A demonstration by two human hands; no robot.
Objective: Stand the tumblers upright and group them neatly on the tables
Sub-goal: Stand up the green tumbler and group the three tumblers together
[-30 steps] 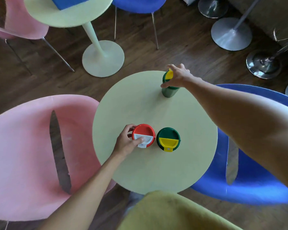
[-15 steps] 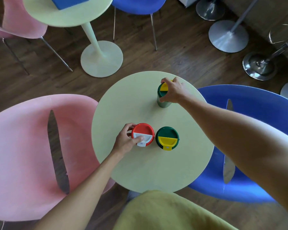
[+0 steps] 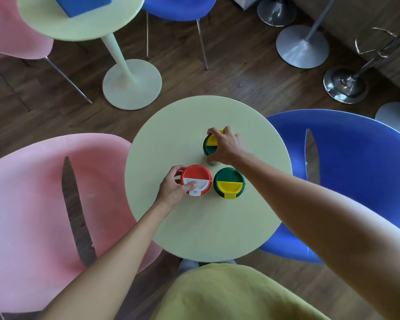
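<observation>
Dark wood floor (image 3: 240, 65) all around, seen from above. Round pale-green table (image 3: 194, 227) at centre; pink chair (image 3: 32, 215) to its left, blue chair (image 3: 356, 169) to its right. Second pale-green table (image 3: 83, 21) at far left on a pedestal foot, with a blue box (image 3: 83, 3) on top. Another blue chair (image 3: 178, 8) at the far edge, another pink chair (image 3: 16, 42) far left. Chrome stool bases (image 3: 301, 48) at far right. Yellow-green cloth (image 3: 229, 294) at the near edge.

Three tumblers stand upright on the centre table, close together. Red tumbler (image 3: 196, 180), red lid with a white flap, sits left of centre. Near green tumbler (image 3: 228, 183), green lid with a yellow flap, stands just beside it on the right; a thin gap shows between the two lids. Far green tumbler (image 3: 210, 146), same colours, stands just beyond that pair, its base close to them.

Left hand (image 3: 173, 188) wraps the red tumbler from the left, thumb across the white flap, fingers curled round the far side of the lid: holding it. Right hand (image 3: 226, 146) reaches in from the right and clasps the far green tumbler at its top, fingers over the lid's far rim, thumb low on the near side. Whether this tumbler's base rests on the table cannot be told.
</observation>
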